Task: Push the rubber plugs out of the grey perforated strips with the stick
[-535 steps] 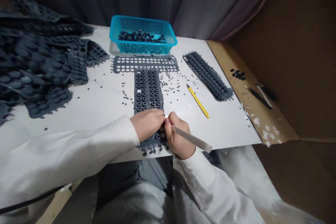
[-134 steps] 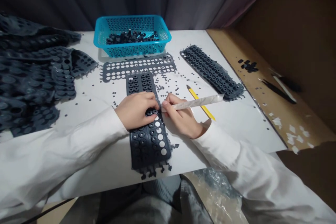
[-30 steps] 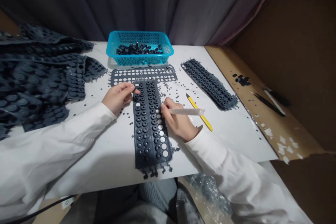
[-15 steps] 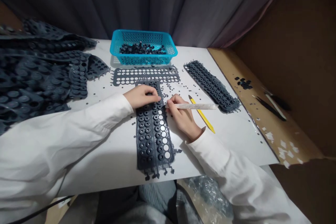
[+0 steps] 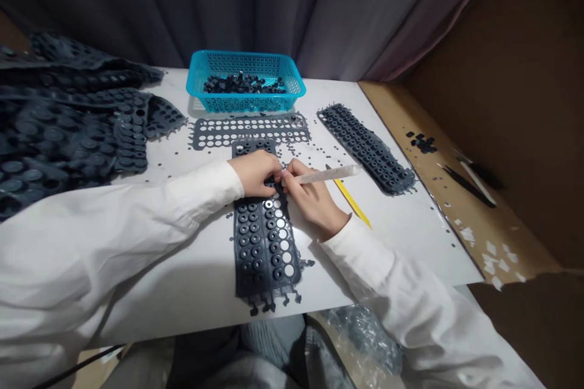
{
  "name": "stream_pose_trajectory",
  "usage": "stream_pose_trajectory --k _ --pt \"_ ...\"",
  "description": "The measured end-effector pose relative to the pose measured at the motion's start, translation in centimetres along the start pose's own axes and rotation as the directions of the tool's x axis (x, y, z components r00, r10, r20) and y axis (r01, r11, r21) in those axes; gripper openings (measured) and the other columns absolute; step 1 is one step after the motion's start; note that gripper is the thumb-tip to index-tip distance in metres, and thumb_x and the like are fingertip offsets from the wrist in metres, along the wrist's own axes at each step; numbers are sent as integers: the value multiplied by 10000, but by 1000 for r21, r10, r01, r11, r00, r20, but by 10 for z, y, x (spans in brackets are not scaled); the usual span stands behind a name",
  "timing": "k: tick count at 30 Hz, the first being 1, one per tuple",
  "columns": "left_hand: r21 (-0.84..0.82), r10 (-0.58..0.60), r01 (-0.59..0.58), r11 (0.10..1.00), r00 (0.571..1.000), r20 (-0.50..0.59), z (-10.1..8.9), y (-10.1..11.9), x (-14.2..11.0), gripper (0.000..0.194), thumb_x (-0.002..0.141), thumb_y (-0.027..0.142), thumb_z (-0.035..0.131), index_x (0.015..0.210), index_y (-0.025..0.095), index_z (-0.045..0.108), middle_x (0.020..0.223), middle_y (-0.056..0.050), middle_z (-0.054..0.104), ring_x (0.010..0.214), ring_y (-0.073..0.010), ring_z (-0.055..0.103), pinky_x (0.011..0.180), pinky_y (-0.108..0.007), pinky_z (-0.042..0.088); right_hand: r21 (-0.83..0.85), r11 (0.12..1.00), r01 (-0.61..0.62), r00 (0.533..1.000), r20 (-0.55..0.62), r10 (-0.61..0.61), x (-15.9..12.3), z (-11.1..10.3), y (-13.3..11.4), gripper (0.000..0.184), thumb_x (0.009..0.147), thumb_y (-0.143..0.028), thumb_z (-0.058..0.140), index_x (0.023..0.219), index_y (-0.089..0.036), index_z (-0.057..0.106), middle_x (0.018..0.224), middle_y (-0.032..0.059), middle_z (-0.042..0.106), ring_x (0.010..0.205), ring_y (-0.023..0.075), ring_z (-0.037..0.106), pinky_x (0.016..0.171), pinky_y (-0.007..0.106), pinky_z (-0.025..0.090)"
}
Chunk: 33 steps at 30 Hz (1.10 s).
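A dark grey rubber sheet (image 5: 264, 249) of moulded rings, with a column of punched-out holes down its right side, lies at lower centre of the frame on the white table (image 5: 392, 237), its long axis running away from the person. The left hand (image 5: 256, 174) presses its far end — the right hand (image 5: 310, 199), right beside it, pinches a pale flat stick (image 5: 322, 175), tip at the sheet's edge.

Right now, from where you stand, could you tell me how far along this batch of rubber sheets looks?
Done: the strip below the blue basket shows open holes almost throughout, and the basket holds small dark pieces. In hand: a dark rubber sheet, open holes down one column, lies under the left hand, while the right hand holds a pale flat tool at its edge. Left: the strip at right and the heap at left show rings in place.
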<state>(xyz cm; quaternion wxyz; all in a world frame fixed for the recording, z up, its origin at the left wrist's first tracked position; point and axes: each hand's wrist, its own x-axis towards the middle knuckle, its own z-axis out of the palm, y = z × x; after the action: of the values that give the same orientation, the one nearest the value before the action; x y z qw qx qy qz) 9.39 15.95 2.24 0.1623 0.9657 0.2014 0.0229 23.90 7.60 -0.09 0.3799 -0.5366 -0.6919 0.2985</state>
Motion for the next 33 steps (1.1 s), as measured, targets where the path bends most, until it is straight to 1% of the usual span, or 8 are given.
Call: stream_pose_trajectory --k 4,8,10,14,20,25,28,33 --pt "-25 29 -30 999 999 -21 4 -1 -2 79 661 143 597 600 133 548 628 -2 493 580 -116 465 568 -218 359 -118 991 67 997 47 -62 -2 -2 -3 228 917 -274 364 700 -208 375 613 -22 448 576 131 442 545 246 308" --pt "-50 46 -49 998 998 -52 11 -3 -7 107 719 119 529 613 135 534 647 -8 506 585 -113 474 575 -210 376 -273 961 42 997 71 -24 1 -2 -10 173 909 -236 359 746 -199 404 646 -5 484 589 138 459 571 251 316" --pt "-66 29 -35 997 996 -79 15 -4 -11 113 741 127 514 630 135 531 682 -24 529 628 -126 503 610 -217 398 -340 939 40 994 112 -2 8 -2 -13 160 903 -228 356 761 -194 420 661 10 506 604 145 472 575 253 324" --pt "-131 -39 20 991 989 -141 22 -6 -16 98 739 132 522 641 141 514 725 -36 553 693 -146 535 665 -235 422 -411 905 111 975 224 -18 22 -1 -15 124 863 -178 382 758 -185 447 675 33 543 616 151 484 566 252 329" --pt "-223 -87 34 974 969 -232 29 -5 -22 142 767 150 489 625 148 481 659 -9 488 620 -126 484 605 -232 388 -382 910 161 970 233 -73 21 -2 -15 136 871 -179 359 756 -191 429 674 32 531 594 146 451 549 251 325" --pt "-319 -166 45 947 917 -363 41 -4 -31 121 809 181 467 718 142 537 669 5 459 625 -117 468 595 -225 367 -375 920 113 978 208 -35 18 -3 -17 166 871 -179 354 709 -210 367 617 2 453 560 139 403 521 248 287" --pt "-325 -162 39 945 918 -362 43 -3 -32 116 817 180 467 726 145 529 693 4 462 642 -116 469 612 -226 372 -342 936 85 980 197 -17 18 -2 -15 179 877 -197 356 699 -216 343 606 -14 416 558 136 401 513 243 276" --pt "-243 -97 31 970 959 -267 35 -2 -30 118 789 168 500 673 151 486 687 2 449 642 -124 456 604 -230 374 -275 960 56 986 164 -10 15 -1 -11 178 888 -225 357 710 -213 356 608 -25 417 567 134 433 531 239 292"
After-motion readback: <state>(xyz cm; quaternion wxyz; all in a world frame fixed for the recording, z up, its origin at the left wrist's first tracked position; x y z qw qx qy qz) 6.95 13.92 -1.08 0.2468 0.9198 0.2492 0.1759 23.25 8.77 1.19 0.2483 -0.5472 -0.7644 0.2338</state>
